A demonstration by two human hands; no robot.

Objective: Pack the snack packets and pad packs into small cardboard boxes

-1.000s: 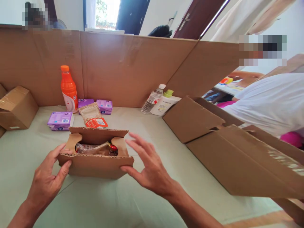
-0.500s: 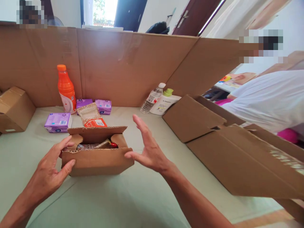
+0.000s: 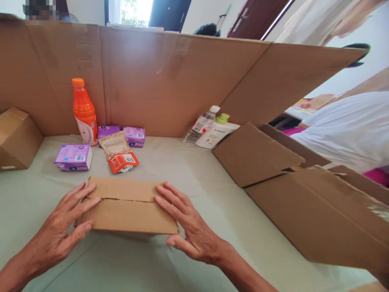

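Note:
A small cardboard box [image 3: 127, 207] lies in front of me on the pale green table [image 3: 188, 178], its top flaps folded flat and meeting along a seam. My left hand [image 3: 60, 233] rests on the box's left end, fingers spread over the flaps, thumb against the front side. My right hand [image 3: 188, 227] lies flat on the right end, fingers stretched across the top. Neither hand grips anything. The box's contents are hidden.
Behind the box lie an orange-and-tan pouch [image 3: 118, 152], purple packets [image 3: 73, 157], an orange bottle [image 3: 84, 111], a water bottle [image 3: 201, 125] and a white lotion bottle [image 3: 216, 133]. A large open carton [image 3: 304, 198] fills the right. Another box [image 3: 16, 138] sits left. Cardboard walls [image 3: 158, 77] stand behind. A person in white [image 3: 349, 125] sits right.
The box's flaps were open, showing wrapped items inside; now they are folded down shut. Both hands moved from beside the box onto its top.

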